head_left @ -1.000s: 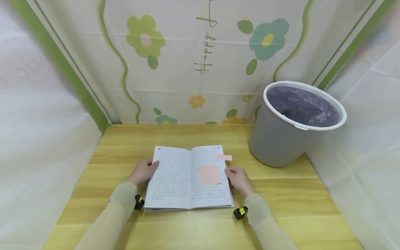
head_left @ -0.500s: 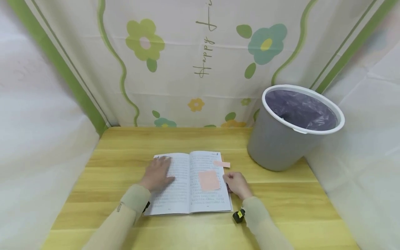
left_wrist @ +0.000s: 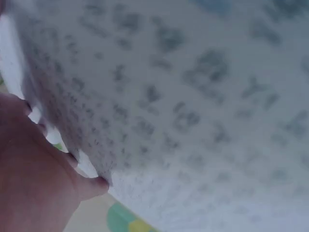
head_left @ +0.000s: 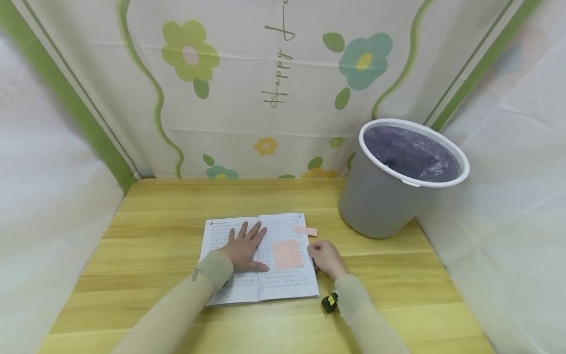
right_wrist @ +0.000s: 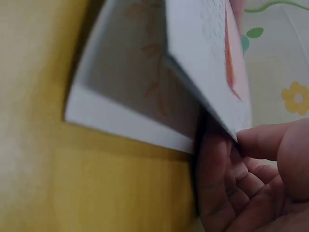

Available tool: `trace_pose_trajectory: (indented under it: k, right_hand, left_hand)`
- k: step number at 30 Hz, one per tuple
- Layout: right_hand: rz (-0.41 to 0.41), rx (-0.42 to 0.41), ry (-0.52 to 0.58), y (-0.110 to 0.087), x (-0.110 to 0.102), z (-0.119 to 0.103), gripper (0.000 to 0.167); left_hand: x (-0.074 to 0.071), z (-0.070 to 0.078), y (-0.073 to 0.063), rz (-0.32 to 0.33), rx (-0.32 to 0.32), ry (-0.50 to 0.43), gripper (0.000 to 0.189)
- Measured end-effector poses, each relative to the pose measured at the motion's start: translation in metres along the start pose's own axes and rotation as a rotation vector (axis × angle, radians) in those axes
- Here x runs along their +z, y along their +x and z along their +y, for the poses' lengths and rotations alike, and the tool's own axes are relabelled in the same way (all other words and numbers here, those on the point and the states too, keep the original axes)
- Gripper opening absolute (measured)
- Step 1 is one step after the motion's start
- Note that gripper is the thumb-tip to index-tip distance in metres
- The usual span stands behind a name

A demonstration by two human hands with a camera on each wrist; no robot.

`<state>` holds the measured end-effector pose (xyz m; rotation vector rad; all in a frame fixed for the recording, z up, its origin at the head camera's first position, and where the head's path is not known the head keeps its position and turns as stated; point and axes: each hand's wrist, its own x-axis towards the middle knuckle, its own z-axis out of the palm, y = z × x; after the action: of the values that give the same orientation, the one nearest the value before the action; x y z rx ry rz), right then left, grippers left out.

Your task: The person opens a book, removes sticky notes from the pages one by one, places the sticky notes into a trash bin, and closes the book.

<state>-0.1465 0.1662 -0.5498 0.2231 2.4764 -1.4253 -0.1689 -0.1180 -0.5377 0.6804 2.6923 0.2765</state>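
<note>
Across the open white-paged book [head_left: 265,251] lies the left hand [head_left: 243,253], fingers spread, while the right hand [head_left: 326,256] pinches its right-hand pages.

Flower-printed fabric [head_left: 239,113] behind wood-grain table [head_left: 155,201]; pale sheeting [head_left: 48,206] both sides.

My sleeves [head_left: 369,314] are beige, the table [head_left: 168,196] yellow wood grain; my book [head_left: 278,231] has white pages with rows of dark print, a pale pink note [head_left: 288,254] and, at the book's right edge, a pale pink strip [head_left: 306,230]. At the table's back right corner the bin [head_left: 380,196] is grey, its rim [head_left: 463,164] white, its liner [head_left: 411,152] purple. Beyond the back edge, the off-white curtain [head_left: 247,88] bears green, teal and orange flowers [head_left: 176,42].
</note>
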Motion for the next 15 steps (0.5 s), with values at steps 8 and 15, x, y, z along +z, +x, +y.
trace_pose_trajectory:
  k: [8, 15]
  right_hand:
    - [-0.046, -0.011, -0.015, -0.0006, -0.0027, -0.0017, 0.023]
    - [-0.058, -0.034, -0.051, -0.0052, -0.006, -0.0018, 0.022]
  left_hand:
    - [0.0042, -0.0049, -0.0025, -0.011, 0.017, 0.002, 0.128]
    - [0.0095, -0.0063, 0.0015, -0.005, 0.042, 0.008, 0.136]
